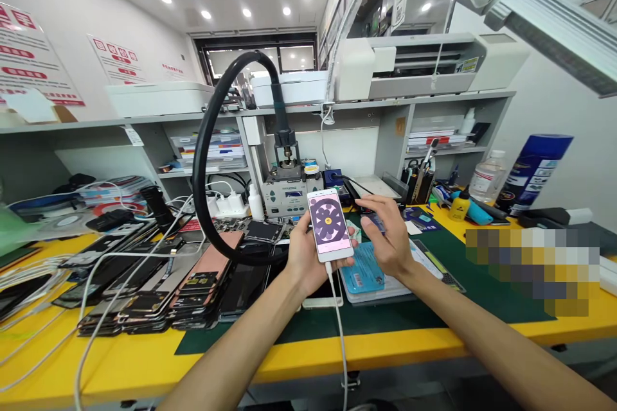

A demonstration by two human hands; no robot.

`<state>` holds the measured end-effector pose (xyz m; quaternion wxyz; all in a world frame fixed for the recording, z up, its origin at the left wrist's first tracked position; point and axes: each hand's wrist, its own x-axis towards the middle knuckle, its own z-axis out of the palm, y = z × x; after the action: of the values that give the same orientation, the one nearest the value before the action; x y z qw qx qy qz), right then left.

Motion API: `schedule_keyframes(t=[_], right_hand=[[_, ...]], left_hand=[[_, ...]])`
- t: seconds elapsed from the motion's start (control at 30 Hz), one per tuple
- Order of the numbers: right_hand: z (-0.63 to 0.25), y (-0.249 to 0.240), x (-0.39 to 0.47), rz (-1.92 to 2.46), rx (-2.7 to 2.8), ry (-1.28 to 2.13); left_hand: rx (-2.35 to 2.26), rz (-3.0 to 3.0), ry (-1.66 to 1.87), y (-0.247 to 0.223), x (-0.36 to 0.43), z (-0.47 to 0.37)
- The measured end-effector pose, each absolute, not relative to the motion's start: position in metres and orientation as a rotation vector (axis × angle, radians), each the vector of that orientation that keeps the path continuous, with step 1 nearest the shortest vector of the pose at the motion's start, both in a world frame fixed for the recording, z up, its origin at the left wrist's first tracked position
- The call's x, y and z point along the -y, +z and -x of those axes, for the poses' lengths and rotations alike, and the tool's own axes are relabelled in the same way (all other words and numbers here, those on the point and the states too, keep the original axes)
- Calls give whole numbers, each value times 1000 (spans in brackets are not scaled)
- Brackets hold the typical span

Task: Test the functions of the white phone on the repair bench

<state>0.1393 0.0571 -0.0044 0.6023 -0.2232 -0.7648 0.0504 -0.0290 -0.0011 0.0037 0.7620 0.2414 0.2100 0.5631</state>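
Observation:
A white smartphone (330,226) with a lit screen is held up in my left hand (304,250), fingers wrapped around its back and sides. The screen shows a dark flower-like pattern on pink. From the phone's lower end a white cable (337,314) runs down past the bench edge. To the right of the phone, my right hand (387,236) hovers with its fingers apart, holding nothing. Beneath the hands lie a blue packet (366,268) and a second phone (324,301), partly hidden by my left hand and the cable.
Stacks of phone parts (193,295) cover the left of the green mat (289,332). A thick black hose (198,160) arches up from the hot-air station (284,196). A lamp (554,32) overhangs the right, above a blue spray can (533,173) and a clear bottle (488,176).

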Motion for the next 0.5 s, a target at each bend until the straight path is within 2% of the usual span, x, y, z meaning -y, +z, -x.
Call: schedule_keyframes(t=[0.5], right_hand=[[-136,-10,-56,343,1847,-20]], left_hand=[[-508,-527,1299,9,-3,39]])
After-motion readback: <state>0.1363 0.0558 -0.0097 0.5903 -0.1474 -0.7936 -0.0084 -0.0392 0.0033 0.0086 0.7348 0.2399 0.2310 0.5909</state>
